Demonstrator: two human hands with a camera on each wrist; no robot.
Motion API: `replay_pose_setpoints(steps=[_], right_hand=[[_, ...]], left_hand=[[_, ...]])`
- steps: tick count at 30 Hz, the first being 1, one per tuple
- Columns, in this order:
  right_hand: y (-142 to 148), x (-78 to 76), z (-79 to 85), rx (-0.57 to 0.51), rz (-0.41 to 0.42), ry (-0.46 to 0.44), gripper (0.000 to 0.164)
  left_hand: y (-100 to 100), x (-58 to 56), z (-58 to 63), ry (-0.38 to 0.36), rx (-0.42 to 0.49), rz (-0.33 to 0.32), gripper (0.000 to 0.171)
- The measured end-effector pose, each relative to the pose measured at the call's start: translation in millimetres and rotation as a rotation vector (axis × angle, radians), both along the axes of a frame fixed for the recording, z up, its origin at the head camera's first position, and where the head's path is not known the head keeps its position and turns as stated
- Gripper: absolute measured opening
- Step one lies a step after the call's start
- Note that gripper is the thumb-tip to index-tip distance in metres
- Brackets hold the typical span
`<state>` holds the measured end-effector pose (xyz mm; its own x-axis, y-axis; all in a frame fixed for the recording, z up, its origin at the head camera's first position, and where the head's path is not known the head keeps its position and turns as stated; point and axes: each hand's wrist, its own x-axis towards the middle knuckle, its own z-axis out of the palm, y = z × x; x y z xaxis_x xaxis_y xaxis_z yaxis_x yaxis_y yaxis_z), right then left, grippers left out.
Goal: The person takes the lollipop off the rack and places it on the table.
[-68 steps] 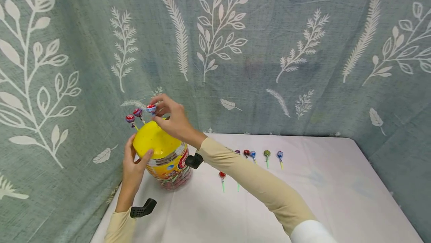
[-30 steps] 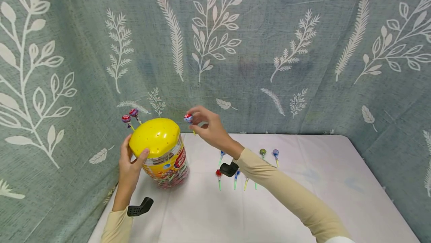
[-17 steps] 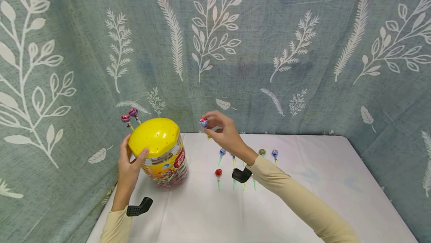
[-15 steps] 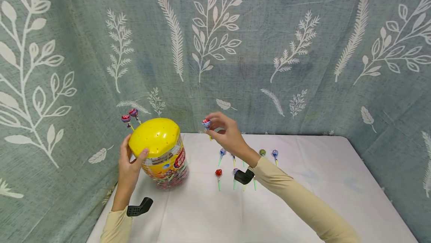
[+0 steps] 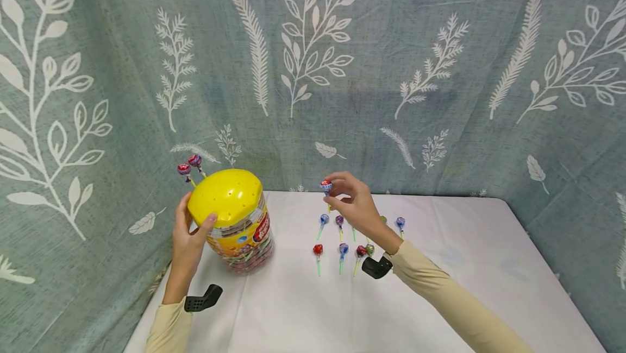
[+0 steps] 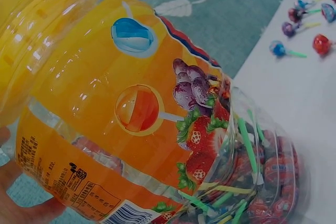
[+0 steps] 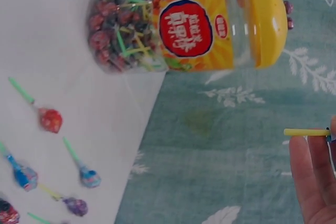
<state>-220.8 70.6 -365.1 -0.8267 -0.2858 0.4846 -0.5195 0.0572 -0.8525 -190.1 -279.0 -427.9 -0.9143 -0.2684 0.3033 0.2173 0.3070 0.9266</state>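
Observation:
My left hand (image 5: 192, 239) grips the side of a clear candy jar (image 5: 244, 244) with an orange label, its thumb at the edge of the domed yellow lid (image 5: 227, 195). Two purple-red lollipops (image 5: 183, 169) stick out of small holes at the lid's far left. Between thumb and fingers my right hand (image 5: 357, 201) pinches a blue-and-red lollipop (image 5: 326, 185), head up, above the table's far side. Its yellow stick (image 7: 307, 132) points away from the fingers in the right wrist view. More lollipops fill the jar's lower part (image 6: 262, 177).
Several lollipops lie on the white table (image 5: 293, 309) in two rough rows, among them a red one (image 5: 318, 250) in the near row and a blue one (image 5: 400, 222) at the far right. My right forearm hides some of them. A patterned curtain (image 5: 367, 98) hangs behind.
My right hand has lifted the blue-and-red lollipop away from the jar's lid and carried it rightward over the table. The left hand keeps its grip on the jar.

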Motion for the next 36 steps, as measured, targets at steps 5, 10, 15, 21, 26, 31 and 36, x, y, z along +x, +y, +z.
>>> replay_pose_setpoints(steps=[5, 10, 15, 21, 26, 31, 36], right_hand=[[10.7, 3.3, -6.0, 0.003, -0.026, -0.013, 0.035], [19.3, 7.3, -13.9, 0.025, -0.046, -0.029, 0.035], [27.9, 8.6, -25.1, 0.020, -0.048, -0.059, 0.036], [39.8, 11.0, -42.1, 0.022, -0.066, -0.074, 0.036], [51.4, 16.6, -52.8, 0.019, -0.077, -0.115, 0.036], [61.2, 21.1, -62.8, 0.038, -0.120, -0.153, 0.038], [70.4, 25.0, -74.4, 0.063, -0.173, -0.187, 0.038]], left_hand=[[-5.1, -5.2, -9.3, 0.007, 0.001, 0.005, 0.074], [-12.3, -11.0, -21.6, 0.008, 0.001, 0.013, 0.076], [-13.9, -12.1, -23.3, 0.009, -0.002, 0.014, 0.075], [-9.6, -10.1, -15.8, 0.008, 0.002, 0.004, 0.075], [-0.3, -0.8, -0.7, 0.026, 0.007, -0.010, 0.075], [4.7, 6.0, 8.4, 0.032, 0.004, -0.011, 0.073], [5.6, 7.3, 11.0, 0.023, 0.000, -0.012, 0.073]])
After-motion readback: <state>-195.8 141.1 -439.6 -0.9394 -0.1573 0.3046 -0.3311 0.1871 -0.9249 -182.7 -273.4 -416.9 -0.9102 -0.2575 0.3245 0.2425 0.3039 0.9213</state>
